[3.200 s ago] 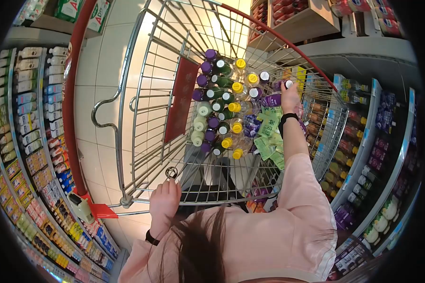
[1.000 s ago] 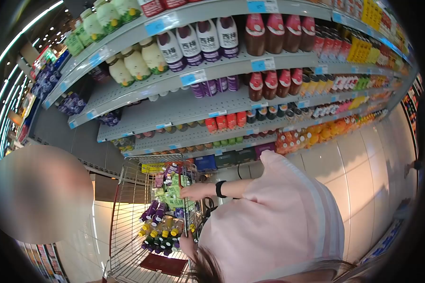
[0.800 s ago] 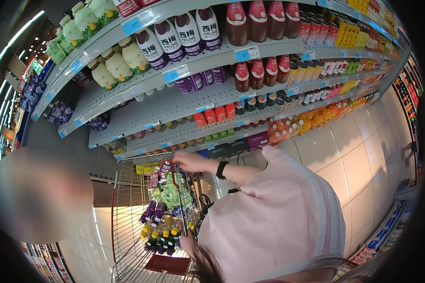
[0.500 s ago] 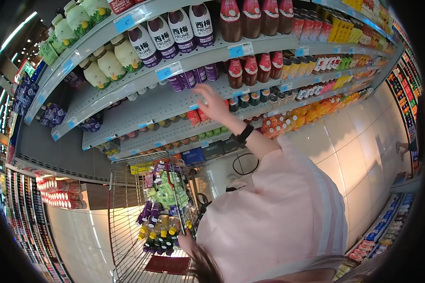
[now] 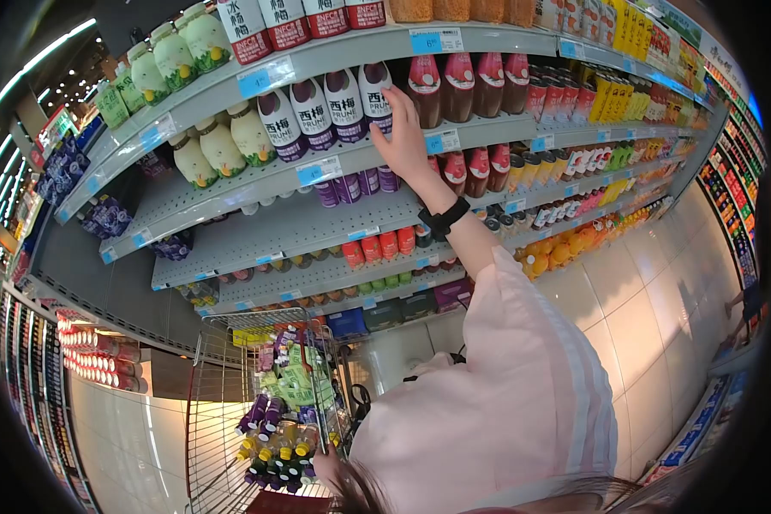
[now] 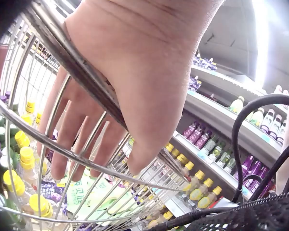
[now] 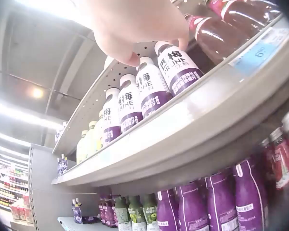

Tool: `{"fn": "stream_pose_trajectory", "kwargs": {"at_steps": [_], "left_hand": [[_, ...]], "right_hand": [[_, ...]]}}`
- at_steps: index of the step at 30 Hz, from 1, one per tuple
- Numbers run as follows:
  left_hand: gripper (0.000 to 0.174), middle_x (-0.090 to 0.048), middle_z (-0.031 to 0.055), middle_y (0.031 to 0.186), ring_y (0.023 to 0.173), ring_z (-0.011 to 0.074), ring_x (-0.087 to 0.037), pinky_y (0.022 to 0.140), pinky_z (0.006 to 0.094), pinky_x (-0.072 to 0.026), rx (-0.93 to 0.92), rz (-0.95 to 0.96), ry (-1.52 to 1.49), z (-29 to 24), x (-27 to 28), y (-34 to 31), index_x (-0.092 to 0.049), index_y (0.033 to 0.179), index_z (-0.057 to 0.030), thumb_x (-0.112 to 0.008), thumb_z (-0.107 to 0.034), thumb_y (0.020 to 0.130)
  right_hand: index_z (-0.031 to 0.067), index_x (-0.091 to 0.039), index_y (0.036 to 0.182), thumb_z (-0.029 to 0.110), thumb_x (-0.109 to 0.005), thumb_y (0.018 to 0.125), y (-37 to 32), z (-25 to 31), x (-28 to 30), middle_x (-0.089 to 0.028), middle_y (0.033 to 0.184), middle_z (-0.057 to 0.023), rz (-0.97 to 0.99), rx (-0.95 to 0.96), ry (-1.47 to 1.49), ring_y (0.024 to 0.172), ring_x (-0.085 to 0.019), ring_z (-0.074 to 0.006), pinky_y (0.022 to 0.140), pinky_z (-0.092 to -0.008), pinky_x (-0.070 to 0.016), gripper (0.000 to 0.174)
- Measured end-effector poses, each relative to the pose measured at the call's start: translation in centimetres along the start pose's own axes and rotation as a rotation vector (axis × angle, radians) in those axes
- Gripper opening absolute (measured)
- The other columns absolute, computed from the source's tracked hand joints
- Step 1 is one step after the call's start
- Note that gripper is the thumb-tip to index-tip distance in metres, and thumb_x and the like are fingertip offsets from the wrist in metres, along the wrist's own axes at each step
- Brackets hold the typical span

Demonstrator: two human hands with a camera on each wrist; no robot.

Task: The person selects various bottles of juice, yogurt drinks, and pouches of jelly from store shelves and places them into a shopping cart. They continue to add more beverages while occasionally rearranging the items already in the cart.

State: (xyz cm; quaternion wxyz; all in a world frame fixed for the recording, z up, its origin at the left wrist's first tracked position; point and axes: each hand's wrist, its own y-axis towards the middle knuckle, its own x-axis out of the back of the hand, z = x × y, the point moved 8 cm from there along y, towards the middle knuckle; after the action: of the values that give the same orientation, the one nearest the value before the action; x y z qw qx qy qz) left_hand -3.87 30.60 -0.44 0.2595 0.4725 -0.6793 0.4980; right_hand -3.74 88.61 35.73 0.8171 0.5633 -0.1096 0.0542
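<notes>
My right hand (image 5: 403, 141) reaches up to the rightmost white-and-purple prune bottle (image 5: 375, 94) in a row on the shelf. In the right wrist view the hand (image 7: 139, 26) spreads its thumb and fingers at the top of that bottle (image 7: 180, 70), which stands on the shelf; the thumb is apart from it, near the neighbouring cap. My left hand (image 5: 326, 467) is at the cart's side. In the left wrist view the hand (image 6: 130, 72) rests over the metal rim, fingers hanging straight beside the wires.
The cart (image 5: 193, 411) holds yellow-capped bottles (image 5: 285, 451), purple bottles and green packets (image 5: 298, 377). Red-brown bottles (image 5: 458, 86) stand to the right of the prune bottles, pale round bottles (image 5: 195, 161) to their left. Tiled floor (image 5: 634, 330) lies at the right; a black cable (image 6: 237, 139) loops beside the cart.
My right hand has moved from the cart up past the lower shelf to the prune bottles. The left hand has stayed at the cart's side. The head view has shifted towards the shelves.
</notes>
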Motion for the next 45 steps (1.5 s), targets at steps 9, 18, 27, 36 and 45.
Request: {"fn": "stream_pose_trajectory", "kwargs": {"at_steps": [9,18,27,36,45], "left_hand": [[0.036,-0.064,0.0185,0.086,0.083,0.0352,-0.061,0.071,0.0403,-0.0475,-0.061,-0.047,0.018,3.3,-2.1,1.9,-0.062,0.105,-0.0104,-0.057,-0.033,0.076],[0.036,-0.064,0.0186,0.083,0.082,0.0355,-0.061,0.072,0.0392,-0.0477,-0.058,-0.045,-0.020,3.9,-2.5,2.2,-0.063,0.102,-0.0091,-0.057,-0.032,0.075],[0.035,-0.063,0.0199,0.080,0.080,0.0363,-0.061,0.070,0.0402,-0.0474,-0.002,-0.045,-0.012,1.6,-0.8,0.0,-0.063,0.101,-0.0093,-0.057,-0.032,0.075],[0.035,-0.063,0.0203,0.080,0.079,0.0366,-0.061,0.069,0.0408,-0.0473,0.013,-0.078,-0.009,0.7,0.2,-1.0,-0.064,0.100,-0.0089,-0.057,-0.033,0.076],[0.034,-0.063,0.0207,0.079,0.078,0.0372,-0.061,0.068,0.0417,-0.0471,-0.007,-0.117,-0.016,0.0,0.6,-0.9,-0.064,0.097,-0.0078,-0.057,-0.033,0.076]], "right_hand": [[0.0094,-0.042,0.120,0.027,-0.067,0.072,4.6,-0.3,-1.1,-0.037,0.123,-0.0214,-0.136,-0.098,-0.156,0.112,-0.039,-0.0396,0.090,-0.0455,-0.0361,0.057],[0.0170,-0.054,0.113,0.043,-0.067,0.066,5.9,0.3,-3.2,-0.035,0.124,-0.0224,-0.072,-0.122,-0.325,0.115,-0.035,-0.0399,0.091,-0.0515,-0.0292,0.055],[0.0145,-0.055,0.113,0.051,-0.066,0.062,7.1,0.5,-4.1,-0.035,0.123,-0.0255,-0.139,-0.175,-0.373,0.116,-0.034,-0.0432,0.089,-0.0571,-0.0287,0.064],[0.0108,-0.057,0.111,0.049,-0.069,0.058,7.5,0.1,-4.7,-0.039,0.113,-0.0295,-0.130,-0.189,-0.344,0.108,-0.038,-0.0438,0.085,-0.0534,-0.0341,0.067],[0.0108,-0.053,0.115,0.047,-0.068,0.062,6.4,1.4,-4.0,-0.030,0.125,-0.0284,-0.191,-0.175,-0.394,0.123,-0.024,-0.0426,0.095,-0.0555,-0.0247,0.065]]}}
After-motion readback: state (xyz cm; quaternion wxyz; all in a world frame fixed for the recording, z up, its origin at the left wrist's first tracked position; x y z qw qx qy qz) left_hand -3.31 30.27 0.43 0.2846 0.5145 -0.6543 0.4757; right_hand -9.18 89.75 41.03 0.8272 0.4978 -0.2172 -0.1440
